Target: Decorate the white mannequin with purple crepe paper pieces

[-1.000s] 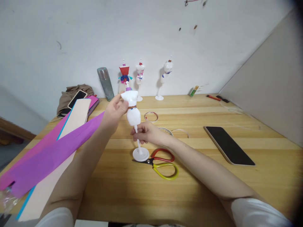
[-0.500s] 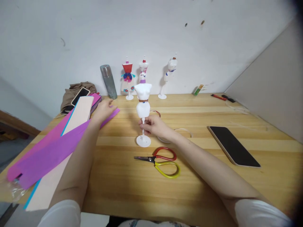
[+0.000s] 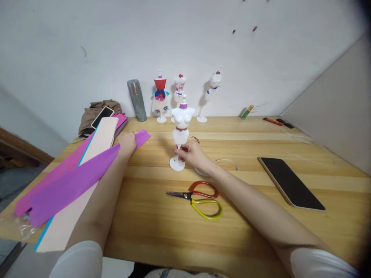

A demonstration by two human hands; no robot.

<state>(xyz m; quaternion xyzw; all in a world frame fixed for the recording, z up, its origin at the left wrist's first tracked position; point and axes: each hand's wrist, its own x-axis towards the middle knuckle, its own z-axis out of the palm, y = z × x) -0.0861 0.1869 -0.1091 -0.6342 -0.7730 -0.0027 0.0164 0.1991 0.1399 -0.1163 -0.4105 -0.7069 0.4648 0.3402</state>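
Note:
My right hand (image 3: 189,151) is closed around the stem of a small white dress form (image 3: 182,119), which has a purple neck band and a brown waist band. Its round base is tilted a little. On the left, my left hand (image 3: 128,143) is closed on a strip of purple crepe paper (image 3: 75,181), whose far end sticks out past the fist. Under that strip lie a pale sheet with a blue edge (image 3: 68,227) and pink paper (image 3: 55,168). Scissors (image 3: 193,197) with one red and one yellow handle lie on the table in front of the dress form.
Several dressed forms, one with a red top (image 3: 160,94), stand by the wall beside a grey thermos (image 3: 137,101). A large dark tablet or phone (image 3: 290,183) lies at right. Another phone (image 3: 102,117) rests on brown cloth (image 3: 88,116). A thin pale ribbon (image 3: 230,160) curls behind my right forearm.
My left hand has gone from hovering with bent fingers over the purple crepe paper to gripping it. The dress form is now tilted, its base shifted slightly away from me.

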